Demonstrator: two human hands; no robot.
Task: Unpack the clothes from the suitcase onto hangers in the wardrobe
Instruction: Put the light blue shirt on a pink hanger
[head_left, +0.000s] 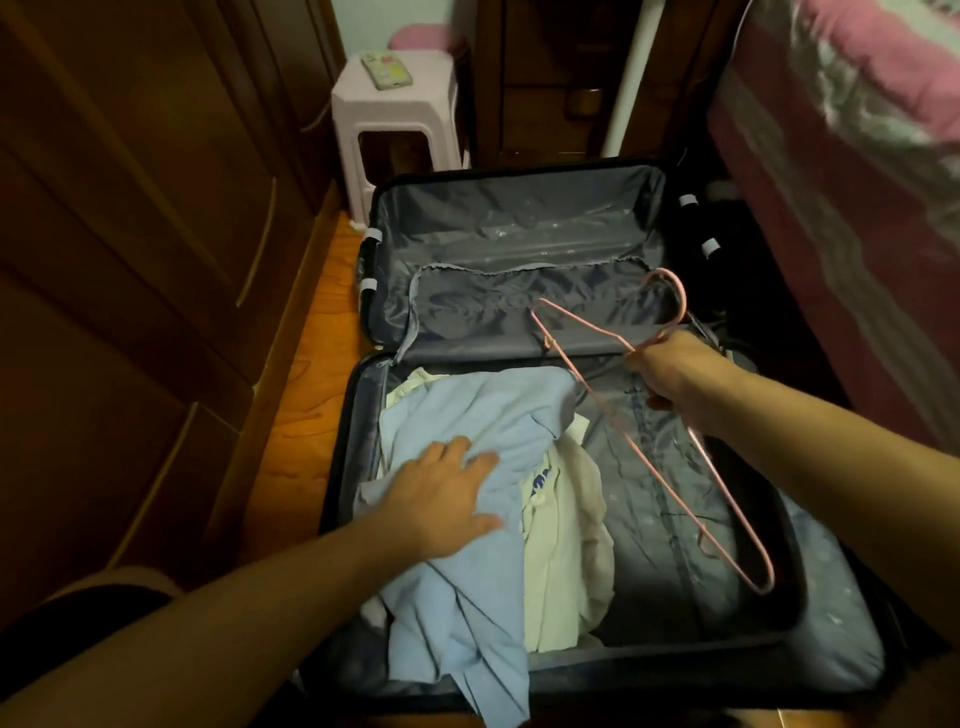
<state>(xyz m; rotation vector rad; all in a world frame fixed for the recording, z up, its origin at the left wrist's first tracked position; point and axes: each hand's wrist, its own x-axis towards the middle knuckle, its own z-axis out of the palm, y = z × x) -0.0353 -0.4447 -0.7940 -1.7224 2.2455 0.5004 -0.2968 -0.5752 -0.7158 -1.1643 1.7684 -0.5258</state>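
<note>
Nearest, I see left hand (441, 499) flat, fingers straight, on light blue shirt (467, 545) in suitcase (831, 649) — cream shirt (561, 561) print unreadable. Right hand (670, 371) grips pink hanger (649, 462) — long axis near-to-far, hook far.

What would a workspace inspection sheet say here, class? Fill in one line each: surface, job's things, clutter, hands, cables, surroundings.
Surface: wooden floor; open suitcase lies on it.
Job's things: blue shirt and cream garment in the near half; pink hanger held above.
Clutter: phone on pink stool.
Hands: left hand rests flat on the blue shirt; right hand grips the hanger below its hook.
Cables: nothing seen.
Surroundings: wooden wardrobe at left, bed at right.
</note>
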